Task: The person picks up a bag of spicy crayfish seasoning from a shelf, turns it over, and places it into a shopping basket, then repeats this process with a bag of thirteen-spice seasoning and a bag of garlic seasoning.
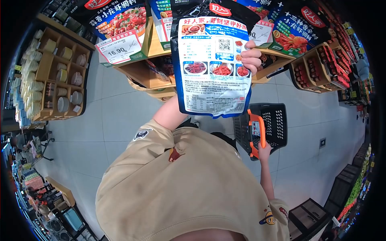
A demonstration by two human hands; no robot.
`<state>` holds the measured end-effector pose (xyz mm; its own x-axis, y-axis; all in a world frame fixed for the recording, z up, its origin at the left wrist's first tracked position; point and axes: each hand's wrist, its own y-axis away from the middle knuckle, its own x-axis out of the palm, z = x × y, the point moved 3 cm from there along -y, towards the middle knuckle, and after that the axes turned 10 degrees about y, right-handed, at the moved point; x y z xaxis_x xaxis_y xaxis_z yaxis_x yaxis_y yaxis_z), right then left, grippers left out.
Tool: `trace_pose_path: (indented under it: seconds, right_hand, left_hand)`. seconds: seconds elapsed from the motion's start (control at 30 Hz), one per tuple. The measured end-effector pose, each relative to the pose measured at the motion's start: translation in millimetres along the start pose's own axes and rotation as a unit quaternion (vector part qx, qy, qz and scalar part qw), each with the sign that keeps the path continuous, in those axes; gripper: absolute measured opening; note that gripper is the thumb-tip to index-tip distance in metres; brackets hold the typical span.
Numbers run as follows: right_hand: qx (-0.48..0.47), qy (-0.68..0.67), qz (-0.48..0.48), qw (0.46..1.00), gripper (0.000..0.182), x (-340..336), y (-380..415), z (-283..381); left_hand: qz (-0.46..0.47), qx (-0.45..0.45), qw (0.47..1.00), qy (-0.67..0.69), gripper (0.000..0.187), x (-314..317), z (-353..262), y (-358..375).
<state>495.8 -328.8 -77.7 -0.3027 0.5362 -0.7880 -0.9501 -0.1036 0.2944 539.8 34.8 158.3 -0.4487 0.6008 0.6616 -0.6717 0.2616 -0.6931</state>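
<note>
A large black, white and blue seasoning pouch [213, 86] is held up in front of me, its printed back with a QR code and food pictures facing me. My left forearm passes behind it, and the fingers of my left hand [250, 59] curl round its right edge; the palm is hidden. Lower on the right, my right hand [263, 151] is closed round the orange handle [262, 130] of a black shopping basket [277, 120]. The basket hangs beside me, and the part of its inside that shows holds nothing visible.
Ahead is a wooden display shelf [157, 50] with crayfish seasoning pouches [120, 24] and a price card [119, 49] reading 16.90. A crockery shelf [56, 76] stands left, a rack of red packages [327, 64] right. Grey floor tiles [120, 108] lie between.
</note>
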Motion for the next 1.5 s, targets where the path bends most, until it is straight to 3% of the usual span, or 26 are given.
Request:
trace_pose_path:
  seconds: [0.4,0.93,1.23,1.3,1.5]
  right_hand:
    - [0.003,0.009,-0.016,1.000,0.017,2,-1,-3]
    - [-0.017,0.010,-0.024,1.000,0.016,0,3,3]
    - [-0.023,0.012,-0.023,0.999,0.016,-1,2,3]
    - [-0.027,0.009,-0.023,0.999,0.016,-2,3,6]
    - [-0.022,0.025,-0.019,0.999,0.017,-5,4,12]
  left_hand:
    - [-0.064,0.031,0.997,-0.012,0.025,7,0,4]
    - [-0.075,0.036,0.996,-0.017,0.025,6,3,7]
    - [-0.026,0.017,0.999,0.014,0.031,-1,1,9]
    - [-0.075,0.033,0.997,-0.016,0.020,4,2,9]
    - [-0.054,0.005,0.999,0.005,0.018,-7,-6,11]
